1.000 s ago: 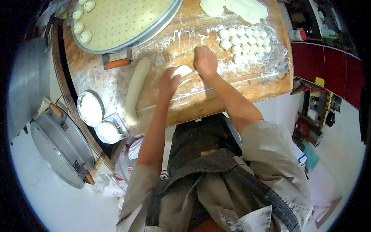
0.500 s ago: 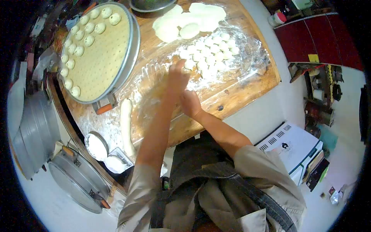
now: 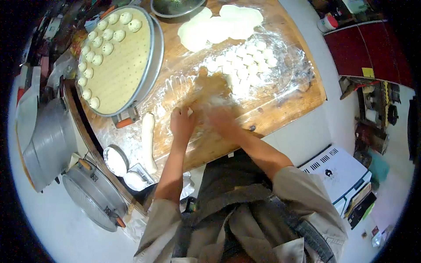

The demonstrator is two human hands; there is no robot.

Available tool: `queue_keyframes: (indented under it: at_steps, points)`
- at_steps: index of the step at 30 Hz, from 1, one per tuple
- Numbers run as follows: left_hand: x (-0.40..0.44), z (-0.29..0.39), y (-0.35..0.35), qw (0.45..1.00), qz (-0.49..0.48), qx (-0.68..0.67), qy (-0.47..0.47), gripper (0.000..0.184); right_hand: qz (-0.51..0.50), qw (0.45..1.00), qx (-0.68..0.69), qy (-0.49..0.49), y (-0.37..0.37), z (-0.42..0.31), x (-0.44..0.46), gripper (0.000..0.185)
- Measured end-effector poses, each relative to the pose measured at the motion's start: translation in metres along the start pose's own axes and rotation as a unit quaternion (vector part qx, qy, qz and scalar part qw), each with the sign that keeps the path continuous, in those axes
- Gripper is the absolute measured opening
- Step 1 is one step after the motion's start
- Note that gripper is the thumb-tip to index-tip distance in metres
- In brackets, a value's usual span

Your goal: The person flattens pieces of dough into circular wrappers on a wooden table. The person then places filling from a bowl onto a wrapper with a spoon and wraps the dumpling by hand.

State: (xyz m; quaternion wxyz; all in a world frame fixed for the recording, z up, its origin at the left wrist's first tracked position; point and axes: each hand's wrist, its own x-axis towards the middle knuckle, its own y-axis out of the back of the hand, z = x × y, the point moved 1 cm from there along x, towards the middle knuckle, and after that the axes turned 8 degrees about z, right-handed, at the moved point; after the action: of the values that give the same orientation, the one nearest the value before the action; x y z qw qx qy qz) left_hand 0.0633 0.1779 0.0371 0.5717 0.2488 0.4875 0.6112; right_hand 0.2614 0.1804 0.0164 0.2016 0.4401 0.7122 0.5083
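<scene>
My left hand (image 3: 182, 125) is over the near middle of the floured wooden board, fingers curled in with a small white dough piece (image 3: 190, 111) at their tips. To its right, my right hand (image 3: 222, 120) is low over the board and smeared by motion, so its fingers cannot be made out. Beyond both hands lies a cluster of floured dough pieces (image 3: 247, 61). A dough rope (image 3: 148, 142) rests left of my left forearm. Flattened dough rounds (image 3: 221, 27) lie overlapping at the far side.
A round steamer tray (image 3: 127, 72) with filled buns (image 3: 107, 48) along its far and left rim stands at left. A metal bowl (image 3: 175, 6) sits at the back. Flour containers (image 3: 115, 162) are at the near left edge. A white box (image 3: 335, 173) stands right, below the board (image 3: 285, 109).
My left hand has drawn back from the dough cluster toward me and to the left, now with a dough piece. My right hand has shifted slightly right. The view has moved a little.
</scene>
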Motion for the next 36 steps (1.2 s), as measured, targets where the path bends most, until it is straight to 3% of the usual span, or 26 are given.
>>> queue_keyframes:
  at_steps: [2, 3, 5, 8, 9, 12, 13, 14, 16, 18, 20, 21, 23, 26, 28, 32, 34, 35, 36]
  points:
    - [-0.001, -0.004, 0.004, 0.994, 0.057, 0.063, -0.071, 0.051, 0.112, 0.987, -0.085, 0.083, -0.016, 0.01, -0.009, 0.031]
    - [0.0, -0.009, -0.004, 0.995, 0.06, 0.055, -0.061, 0.051, 0.147, 0.976, -0.114, 0.115, -0.026, 0.012, -0.012, 0.031]
    - [0.018, -0.006, -0.019, 0.963, 0.183, 0.072, -0.185, 0.065, 0.057, 0.998, -0.023, 0.03, -0.037, 0.016, -0.012, 0.028]
    - [0.05, -0.001, -0.015, 0.964, 0.178, 0.069, -0.186, 0.073, -0.045, 0.997, -0.063, 0.03, -0.019, 0.016, 0.001, 0.021]
    - [0.057, -0.008, -0.025, 0.958, 0.205, 0.069, -0.188, 0.071, -0.078, 0.994, -0.068, 0.028, -0.018, 0.011, -0.001, 0.019]
    - [0.066, -0.025, -0.032, 0.962, 0.203, 0.057, -0.175, 0.065, 0.037, 0.99, 0.104, -0.084, -0.018, 0.008, 0.001, 0.01]
    - [0.068, -0.027, -0.031, 0.959, 0.232, -0.023, -0.163, 0.049, 0.024, 0.997, 0.055, -0.042, -0.014, 0.006, 0.004, 0.008]
    - [0.068, -0.03, -0.033, 0.956, 0.238, -0.028, -0.169, 0.049, 0.03, 0.998, 0.047, -0.04, -0.012, 0.011, 0.008, 0.008]
    - [0.047, -0.05, -0.041, 0.978, 0.146, -0.121, -0.091, 0.033, -0.017, 0.999, 0.042, -0.001, -0.001, 0.007, 0.002, 0.007]
    - [0.002, -0.034, -0.071, 0.988, 0.146, -0.027, 0.045, 0.022, 0.01, 0.999, 0.036, 0.009, 0.013, 0.008, 0.007, 0.009]
    - [-0.028, -0.011, -0.066, 0.977, 0.174, -0.093, -0.079, 0.023, -0.169, 0.984, -0.009, -0.055, 0.02, 0.008, 0.021, 0.016]
    - [-0.034, -0.011, -0.067, 0.979, 0.168, -0.09, -0.07, 0.023, -0.004, 1.0, -0.019, -0.02, -0.013, 0.017, 0.011, 0.016]
    - [-0.028, -0.017, -0.068, 0.968, 0.168, -0.149, -0.114, 0.023, -0.035, 0.996, -0.011, -0.079, -0.023, 0.014, 0.053, 0.015]
    - [-0.014, -0.016, -0.041, 0.975, 0.133, -0.127, -0.124, 0.023, 0.08, 0.996, -0.006, -0.042, -0.038, 0.01, 0.091, 0.013]
    - [-0.009, -0.014, -0.027, 0.971, 0.079, -0.175, -0.139, 0.022, 0.032, 0.999, 0.018, -0.012, -0.034, 0.008, 0.083, 0.013]
    - [-0.024, -0.042, -0.043, 0.977, 0.125, -0.113, -0.132, 0.024, -0.006, 1.0, 0.003, 0.025, -0.011, 0.008, 0.015, 0.011]
    - [-0.035, -0.053, -0.036, 0.943, -0.013, -0.319, 0.093, 0.027, -0.022, 0.999, -0.025, 0.001, -0.015, 0.006, 0.017, 0.009]
    - [-0.045, -0.046, -0.02, 0.95, 0.075, -0.302, -0.008, 0.03, 0.061, 0.998, -0.009, -0.011, -0.033, 0.004, 0.032, 0.008]
    - [-0.042, -0.049, -0.019, 0.952, 0.072, -0.299, -0.006, 0.03, 0.023, 0.999, 0.005, -0.042, -0.024, -0.004, 0.061, 0.008]
